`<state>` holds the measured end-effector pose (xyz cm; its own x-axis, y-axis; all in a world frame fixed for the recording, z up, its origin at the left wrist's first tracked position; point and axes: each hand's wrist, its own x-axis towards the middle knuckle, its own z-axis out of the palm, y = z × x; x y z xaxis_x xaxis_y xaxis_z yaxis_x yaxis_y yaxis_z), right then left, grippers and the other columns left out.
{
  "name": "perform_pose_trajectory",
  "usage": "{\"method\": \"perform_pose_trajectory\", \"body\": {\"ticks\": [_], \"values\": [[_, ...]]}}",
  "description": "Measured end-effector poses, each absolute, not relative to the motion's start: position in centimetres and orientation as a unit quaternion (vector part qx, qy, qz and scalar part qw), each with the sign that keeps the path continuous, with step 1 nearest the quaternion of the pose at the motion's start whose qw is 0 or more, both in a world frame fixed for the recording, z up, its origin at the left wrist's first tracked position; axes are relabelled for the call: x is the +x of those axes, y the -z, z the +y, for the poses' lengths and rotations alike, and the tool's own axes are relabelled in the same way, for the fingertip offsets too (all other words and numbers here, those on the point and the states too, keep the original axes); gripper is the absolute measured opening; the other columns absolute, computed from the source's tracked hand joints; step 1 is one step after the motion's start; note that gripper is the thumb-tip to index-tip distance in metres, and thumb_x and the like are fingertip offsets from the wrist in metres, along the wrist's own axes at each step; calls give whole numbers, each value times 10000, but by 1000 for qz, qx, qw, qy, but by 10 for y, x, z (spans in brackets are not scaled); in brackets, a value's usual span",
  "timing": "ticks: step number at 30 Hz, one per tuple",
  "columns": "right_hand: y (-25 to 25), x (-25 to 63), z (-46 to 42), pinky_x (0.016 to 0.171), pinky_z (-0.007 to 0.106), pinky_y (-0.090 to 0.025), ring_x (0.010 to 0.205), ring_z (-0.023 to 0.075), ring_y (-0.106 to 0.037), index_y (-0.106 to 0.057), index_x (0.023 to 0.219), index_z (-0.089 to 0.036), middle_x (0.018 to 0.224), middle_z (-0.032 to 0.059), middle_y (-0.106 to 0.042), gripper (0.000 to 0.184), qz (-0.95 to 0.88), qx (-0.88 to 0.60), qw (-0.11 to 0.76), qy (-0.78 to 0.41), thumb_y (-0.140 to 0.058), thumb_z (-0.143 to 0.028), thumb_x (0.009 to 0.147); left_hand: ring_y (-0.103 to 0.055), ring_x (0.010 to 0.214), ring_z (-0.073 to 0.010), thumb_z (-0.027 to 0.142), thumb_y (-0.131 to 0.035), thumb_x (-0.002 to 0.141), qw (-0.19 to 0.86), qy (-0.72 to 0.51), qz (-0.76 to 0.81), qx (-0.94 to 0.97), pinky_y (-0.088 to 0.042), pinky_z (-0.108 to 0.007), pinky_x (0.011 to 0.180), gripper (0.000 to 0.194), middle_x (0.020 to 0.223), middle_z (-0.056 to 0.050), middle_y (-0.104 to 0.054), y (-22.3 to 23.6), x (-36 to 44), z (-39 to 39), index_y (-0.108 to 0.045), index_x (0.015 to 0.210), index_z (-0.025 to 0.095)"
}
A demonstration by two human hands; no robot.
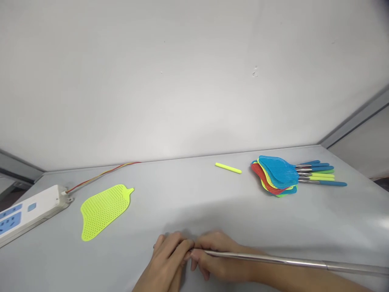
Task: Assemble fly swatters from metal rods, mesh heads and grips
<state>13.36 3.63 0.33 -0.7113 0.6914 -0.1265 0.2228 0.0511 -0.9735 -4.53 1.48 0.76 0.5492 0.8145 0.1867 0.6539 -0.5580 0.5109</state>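
A long silver telescopic rod [273, 259] runs from between my hands to the right edge of the view, over my right forearm. My right hand [220, 256] pinches it close to its left end, thumb and fingers pressed around the metal. Against those fingertips, my left hand [168, 261] is closed around the rod's tip, which its curled fingers hide. Left of my hands lies a yellow perforated fly swatter head [106, 209] with a short neck and no rod on it. A loose yellow handle grip [228, 168] rests farther back on the table.
Several fly swatters with short metal shafts and coloured grips are stacked in a pile [278, 174] at the back right. A white power strip [33, 213] sits at the left, its red and yellow wires [101, 174] running toward the wall [182, 81]. All lie on a grey table [170, 194].
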Motion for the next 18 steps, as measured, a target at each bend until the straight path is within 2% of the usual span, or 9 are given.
{"method": "perform_pose_trajectory", "body": {"ticks": [4,8,12,14,18], "values": [[0,136,38,498,166,-359,483,71,-450,-564,686,-129,506,-26,-485,327,-645,-337,251,-639,-353,-297,871,-527,796,-143,173,-372,860,211,-194,439,852,-421,-250,738,164,885,-16,-558,-19,-44,18,-501,946,229],[1,139,38,469,187,-323,447,72,-410,-593,669,-108,472,-15,-474,418,-577,-338,301,-680,-351,-381,871,-516,904,-164,252,-461,836,158,-200,449,856,-415,-266,788,205,989,-23,-546,-24,-57,27,-476,1040,243],[3,139,40,447,199,-305,424,82,-422,-592,621,-97,430,-12,-448,431,-491,-335,345,-726,-371,-388,849,-514,754,-163,239,-404,856,145,-167,443,869,-410,-289,691,121,826,-10,-564,-27,-74,39,-502,925,223],[3,138,40,440,203,-297,412,83,-420,-588,611,-96,421,-12,-444,429,-475,-337,350,-734,-374,-388,842,-492,663,-150,219,-347,870,163,-149,436,873,-403,-276,633,154,736,3,-548,-27,-79,43,-501,864,213],[2,137,40,467,211,-317,440,87,-428,-585,623,-100,444,-7,-458,433,-491,-349,337,-724,-375,-410,839,-474,609,-148,188,-304,871,186,-122,441,869,-400,-261,583,190,693,8,-540,-23,-80,42,-481,805,207]]}}
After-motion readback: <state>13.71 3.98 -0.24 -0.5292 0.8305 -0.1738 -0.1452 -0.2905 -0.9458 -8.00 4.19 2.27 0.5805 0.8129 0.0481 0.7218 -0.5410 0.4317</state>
